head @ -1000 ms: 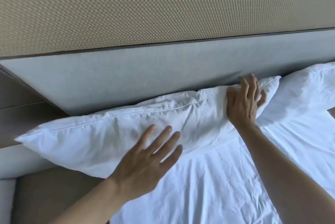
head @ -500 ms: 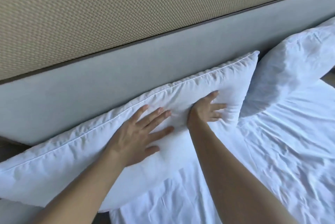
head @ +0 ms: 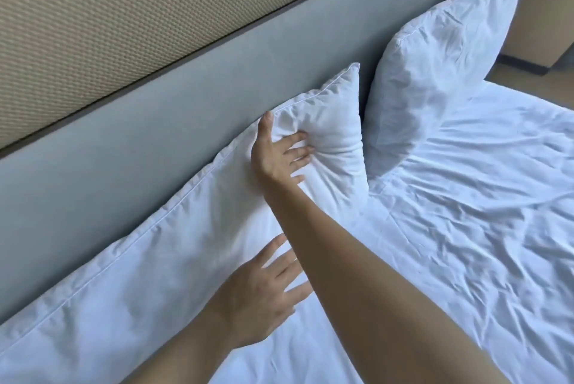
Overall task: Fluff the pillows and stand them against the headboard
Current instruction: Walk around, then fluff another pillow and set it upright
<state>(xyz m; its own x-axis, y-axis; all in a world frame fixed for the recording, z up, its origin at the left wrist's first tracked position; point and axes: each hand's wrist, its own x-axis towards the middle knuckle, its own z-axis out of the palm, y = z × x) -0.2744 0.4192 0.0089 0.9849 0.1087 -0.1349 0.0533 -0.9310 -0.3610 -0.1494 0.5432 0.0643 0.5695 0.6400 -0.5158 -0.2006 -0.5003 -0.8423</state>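
Puffy white pillow [head: 155, 259] dented under right hand [head: 278, 158], left hand [head: 259, 296] seemingly flat

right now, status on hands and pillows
Right hand pressing into near pillow, left hand flat on it. Far pillow stands against headboard. Nothing blocking.

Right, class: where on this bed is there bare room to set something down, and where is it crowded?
Free: the crumpled white sheet right of the right forearm, in front of the far white pillow. Crowded: the strip along the grey upholstered headboard, filled by both pillows; the right hand and left hand are on the near long white pillow.
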